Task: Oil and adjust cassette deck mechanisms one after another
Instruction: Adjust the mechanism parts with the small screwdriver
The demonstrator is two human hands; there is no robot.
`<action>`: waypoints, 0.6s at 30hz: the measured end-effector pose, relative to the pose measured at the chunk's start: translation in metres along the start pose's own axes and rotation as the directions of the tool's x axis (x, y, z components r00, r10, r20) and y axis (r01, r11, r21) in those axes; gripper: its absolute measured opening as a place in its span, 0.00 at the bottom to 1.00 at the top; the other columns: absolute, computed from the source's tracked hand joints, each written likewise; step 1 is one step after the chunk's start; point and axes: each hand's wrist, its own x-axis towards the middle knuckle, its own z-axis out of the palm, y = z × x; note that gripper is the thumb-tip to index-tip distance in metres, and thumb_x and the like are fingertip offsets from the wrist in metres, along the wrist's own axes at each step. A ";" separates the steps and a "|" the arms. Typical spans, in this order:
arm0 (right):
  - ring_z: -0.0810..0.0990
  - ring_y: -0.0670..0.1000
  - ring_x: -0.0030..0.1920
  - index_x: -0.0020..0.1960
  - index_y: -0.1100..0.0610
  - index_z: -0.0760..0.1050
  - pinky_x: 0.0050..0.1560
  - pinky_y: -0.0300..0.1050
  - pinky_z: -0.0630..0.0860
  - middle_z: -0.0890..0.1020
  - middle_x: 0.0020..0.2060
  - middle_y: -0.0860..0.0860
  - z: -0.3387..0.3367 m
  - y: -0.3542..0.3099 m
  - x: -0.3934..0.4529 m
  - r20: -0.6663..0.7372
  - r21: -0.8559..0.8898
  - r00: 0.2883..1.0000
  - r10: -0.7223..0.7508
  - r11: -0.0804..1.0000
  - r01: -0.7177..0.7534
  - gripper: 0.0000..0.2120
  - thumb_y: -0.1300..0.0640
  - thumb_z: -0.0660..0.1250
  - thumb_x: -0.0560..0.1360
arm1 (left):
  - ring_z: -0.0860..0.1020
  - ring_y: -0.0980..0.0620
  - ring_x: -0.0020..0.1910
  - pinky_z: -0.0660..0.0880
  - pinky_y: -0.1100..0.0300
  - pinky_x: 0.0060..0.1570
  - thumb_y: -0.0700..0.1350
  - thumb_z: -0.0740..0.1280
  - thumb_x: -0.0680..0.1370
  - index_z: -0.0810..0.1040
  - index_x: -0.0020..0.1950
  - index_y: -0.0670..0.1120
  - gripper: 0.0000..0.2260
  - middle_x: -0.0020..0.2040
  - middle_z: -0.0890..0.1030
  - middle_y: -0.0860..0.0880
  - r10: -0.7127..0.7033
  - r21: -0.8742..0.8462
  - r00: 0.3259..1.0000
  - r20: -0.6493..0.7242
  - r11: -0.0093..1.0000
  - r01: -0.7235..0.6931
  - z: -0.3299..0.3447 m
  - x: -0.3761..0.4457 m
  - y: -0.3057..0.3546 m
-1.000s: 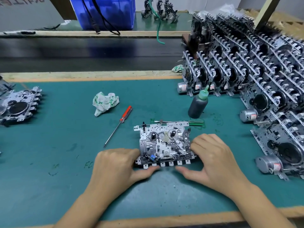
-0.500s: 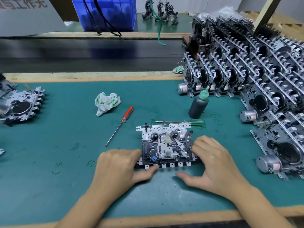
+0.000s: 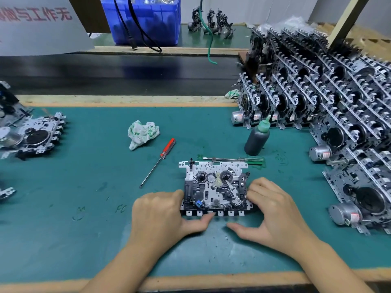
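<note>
A cassette deck mechanism (image 3: 214, 186) lies flat on the green mat (image 3: 84, 208) at lower centre of the frame. The left hand (image 3: 160, 214) grips its left edge, thumb under the front tabs; the right hand (image 3: 273, 212) holds the right edge, and its thumb seems to rest on the mat just short of the tabs. Behind the mechanism lies a green-handled screwdriver (image 3: 234, 159), with a dark oil bottle (image 3: 257, 138) just beyond. A red-handled screwdriver (image 3: 158, 162) and a crumpled rag (image 3: 142, 133) lie to the upper left. Stacked mechanisms (image 3: 330, 115) fill the right side.
</note>
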 end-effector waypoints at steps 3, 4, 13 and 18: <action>0.72 0.53 0.34 0.29 0.57 0.69 0.33 0.46 0.73 0.71 0.29 0.49 0.001 -0.001 0.000 -0.017 -0.043 1.000 -0.003 0.999 0.003 0.23 0.38 0.67 0.66 | 0.68 0.49 0.17 0.61 0.65 0.19 0.71 0.61 0.64 0.66 0.22 0.45 0.29 0.17 0.65 0.50 0.099 -0.062 0.995 0.020 0.993 -0.098 -0.001 0.002 -0.009; 0.72 0.53 0.34 0.29 0.57 0.68 0.33 0.46 0.72 0.71 0.28 0.48 0.002 -0.001 0.000 -0.037 -0.069 0.999 0.007 0.998 -0.009 0.23 0.38 0.66 0.67 | 0.68 0.49 0.17 0.63 0.64 0.18 0.71 0.61 0.64 0.66 0.23 0.45 0.29 0.18 0.66 0.50 0.150 -0.098 0.988 0.039 0.985 -0.146 -0.001 0.003 -0.013; 0.74 0.53 0.34 0.29 0.57 0.69 0.33 0.45 0.72 0.72 0.28 0.48 0.000 -0.001 -0.002 -0.063 -0.142 0.998 0.012 0.990 -0.020 0.26 0.33 0.65 0.65 | 0.66 0.50 0.18 0.62 0.63 0.20 0.71 0.64 0.65 0.64 0.25 0.46 0.29 0.19 0.65 0.52 0.250 -0.119 0.966 0.065 0.963 -0.241 -0.003 0.003 -0.017; 0.76 0.53 0.34 0.28 0.58 0.69 0.33 0.44 0.74 0.74 0.28 0.50 -0.001 0.002 -0.002 -0.092 -0.119 0.996 0.012 0.993 -0.023 0.26 0.36 0.66 0.65 | 0.65 0.49 0.19 0.62 0.63 0.22 0.68 0.65 0.66 0.64 0.26 0.46 0.26 0.20 0.65 0.51 0.330 -0.090 0.943 0.047 0.942 -0.325 -0.004 0.001 -0.018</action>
